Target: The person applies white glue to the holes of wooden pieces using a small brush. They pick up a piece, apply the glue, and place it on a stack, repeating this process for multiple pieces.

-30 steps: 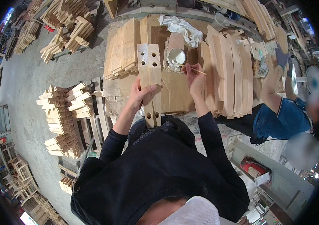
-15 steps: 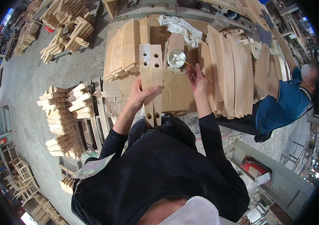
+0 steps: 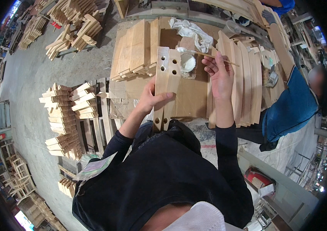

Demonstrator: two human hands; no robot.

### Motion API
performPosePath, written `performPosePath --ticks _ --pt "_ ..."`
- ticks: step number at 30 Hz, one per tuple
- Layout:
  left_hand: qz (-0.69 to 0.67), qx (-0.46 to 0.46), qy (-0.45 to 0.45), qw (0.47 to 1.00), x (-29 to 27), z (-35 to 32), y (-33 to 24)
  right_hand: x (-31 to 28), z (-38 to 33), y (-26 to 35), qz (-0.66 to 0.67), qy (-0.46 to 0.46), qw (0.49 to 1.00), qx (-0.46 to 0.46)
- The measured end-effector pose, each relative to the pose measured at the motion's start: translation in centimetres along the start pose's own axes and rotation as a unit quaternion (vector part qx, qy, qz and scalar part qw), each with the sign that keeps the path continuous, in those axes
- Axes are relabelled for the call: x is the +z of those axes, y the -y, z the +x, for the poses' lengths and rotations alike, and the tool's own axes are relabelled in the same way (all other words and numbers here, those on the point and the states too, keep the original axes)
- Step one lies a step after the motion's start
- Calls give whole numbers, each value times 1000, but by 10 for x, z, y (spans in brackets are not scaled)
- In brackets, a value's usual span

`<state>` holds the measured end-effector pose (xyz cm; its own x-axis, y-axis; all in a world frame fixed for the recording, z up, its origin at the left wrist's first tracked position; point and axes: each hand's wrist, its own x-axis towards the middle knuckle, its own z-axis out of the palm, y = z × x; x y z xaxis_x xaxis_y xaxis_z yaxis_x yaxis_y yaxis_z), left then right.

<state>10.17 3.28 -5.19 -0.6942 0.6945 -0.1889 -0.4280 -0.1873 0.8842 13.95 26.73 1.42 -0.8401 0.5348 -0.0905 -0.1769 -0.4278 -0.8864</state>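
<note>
Pale wooden boards with round drilled holes (image 3: 166, 86), two of them pressed side by side, stand on edge on the cardboard-covered workbench (image 3: 190, 101), running from the person's lap up toward a small round white tub of glue (image 3: 188, 62). The left hand (image 3: 152, 99) wraps around the boards low down, thumb across their face, fingers curled shut on the wood. The right hand (image 3: 219, 73) pinches a thin wooden stick (image 3: 209, 55) between thumb and forefinger, its other fingers loosely spread, the stick's whitened tip lying over the tub.

Glue on that tip could drip onto the board faces or the cardboard if the stick travels slowly or tilts. The pair is held by one hand only, so a push into a hole might slide one board against the other or tip both toward the stacks of flat pale wood panels (image 3: 134, 50) on the left. A crumpled white rag (image 3: 192, 30) lies beyond the tub. Curved wooden slats (image 3: 244, 84) crowd the right elbow's path, and a person in a blue shirt (image 3: 286, 109) bends close beside them.
</note>
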Motion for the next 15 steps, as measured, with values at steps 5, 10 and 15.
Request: performPosePath --ticks 5,10,15 --pt "15 2 9 1000 2 -3 -4 3 2 -3 -65 -6 998 -20" --pt "17 11 -4 1000 1 -5 -3 4 1 -8 -54 20 997 -51" --pt "36 10 -3 999 8 -7 -12 4 -2 -7 -22 56 996 -61"
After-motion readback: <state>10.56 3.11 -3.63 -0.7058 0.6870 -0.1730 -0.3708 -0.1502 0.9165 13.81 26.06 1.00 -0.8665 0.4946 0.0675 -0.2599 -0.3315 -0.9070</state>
